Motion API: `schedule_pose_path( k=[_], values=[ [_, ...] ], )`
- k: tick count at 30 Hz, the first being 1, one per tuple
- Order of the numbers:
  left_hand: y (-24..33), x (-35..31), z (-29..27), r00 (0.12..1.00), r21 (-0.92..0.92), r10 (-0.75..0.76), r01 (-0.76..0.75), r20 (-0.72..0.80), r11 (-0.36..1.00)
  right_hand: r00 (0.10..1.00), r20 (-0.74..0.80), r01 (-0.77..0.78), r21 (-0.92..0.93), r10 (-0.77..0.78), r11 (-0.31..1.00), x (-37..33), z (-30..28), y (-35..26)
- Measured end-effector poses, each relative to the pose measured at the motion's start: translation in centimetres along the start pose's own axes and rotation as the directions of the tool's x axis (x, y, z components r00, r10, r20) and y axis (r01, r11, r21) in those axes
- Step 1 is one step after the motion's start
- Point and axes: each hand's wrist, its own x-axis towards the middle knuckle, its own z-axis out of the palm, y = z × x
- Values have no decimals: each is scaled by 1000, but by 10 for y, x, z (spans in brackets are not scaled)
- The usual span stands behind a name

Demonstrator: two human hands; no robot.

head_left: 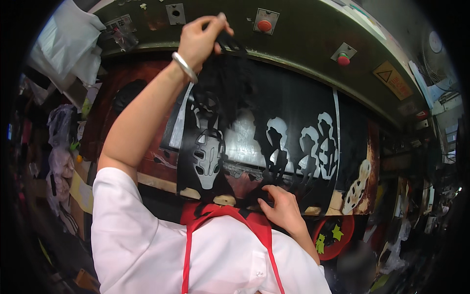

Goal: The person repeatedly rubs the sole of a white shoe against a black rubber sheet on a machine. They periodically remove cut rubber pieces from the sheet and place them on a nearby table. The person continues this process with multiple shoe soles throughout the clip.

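Observation:
My left hand (200, 41) is raised at the far side, its fingers closed on dangling black cut-out material (235, 73). That material is blurred and hangs over the black sheet (298, 98) below. Several shaped holes pierce the sheet, with a pale shiny surface showing through. Beneath the left arm's reach lies a pale slotted pattern shape (206, 164), partly framed by black material. At the sheet's near edge rests my right hand (284, 208), thumb and forefinger apart, close to my apron; nothing shows clearly between them.
A dark green machine beam (303, 41) with red push buttons (265, 25) spans the far side. A perforated pale plate (357, 188) lies at the right, above a red bowl (350, 223) with yellow-green scraps. Plastic bags (68, 39) hang at the left.

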Motion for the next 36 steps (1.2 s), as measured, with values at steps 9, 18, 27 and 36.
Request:
schedule_pose_path(
  k=[9, 18, 27, 36],
  values=[
    [118, 68, -48, 946, 199, 317, -325, 73, 925, 966, -36, 258, 221, -256, 941, 24, 34, -19],
    [-33, -219, -53, 505, 167, 487, -797, 713, 581, 764, 617, -466, 729, -187, 502, 87, 79, 11],
    [-87, -289, -69, 610, 267, 483, -752, 628, 603, 832, 391, -468, 875, -395, -121, 87, 111, 13],
    [-76, -278, -62, 869, 262, 268, -397, 415, 880, 883, 425, -280, 817, -198, 504, 71, 74, -27]
  ],
)
